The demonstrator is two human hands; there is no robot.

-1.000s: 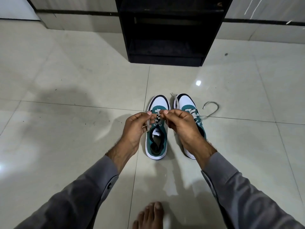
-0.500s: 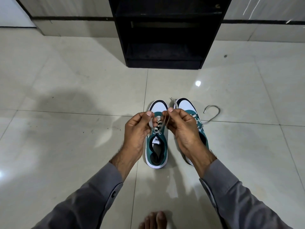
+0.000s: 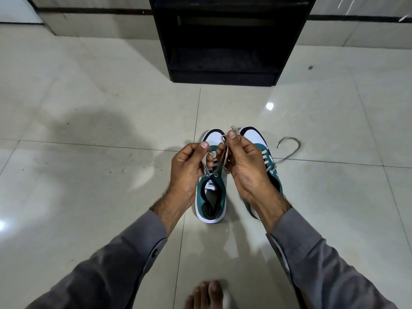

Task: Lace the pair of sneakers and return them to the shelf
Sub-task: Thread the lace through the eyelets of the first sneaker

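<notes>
Two teal-and-white sneakers stand side by side on the tiled floor, toes pointing away from me. The left sneaker (image 3: pixel 211 197) has grey laces rising from its top eyelets. My left hand (image 3: pixel 187 170) pinches one lace end (image 3: pixel 205 162) above the shoe. My right hand (image 3: pixel 245 166) pinches the other lace end (image 3: pixel 224 152), held a little higher. The right sneaker (image 3: pixel 256 139) is partly hidden under my right hand; its loose lace (image 3: pixel 289 148) curls on the floor to the right.
A black open shelf unit (image 3: pixel 223 52) stands on the floor straight ahead, past the sneakers. My bare foot (image 3: pixel 207 295) shows at the bottom edge. Pale glossy tiles (image 3: pixel 89 152) spread on all sides.
Both hands have lifted the lace ends higher above the left sneaker and drawn them up. The camera has tipped slightly, so the shelf sits lower in the frame.
</notes>
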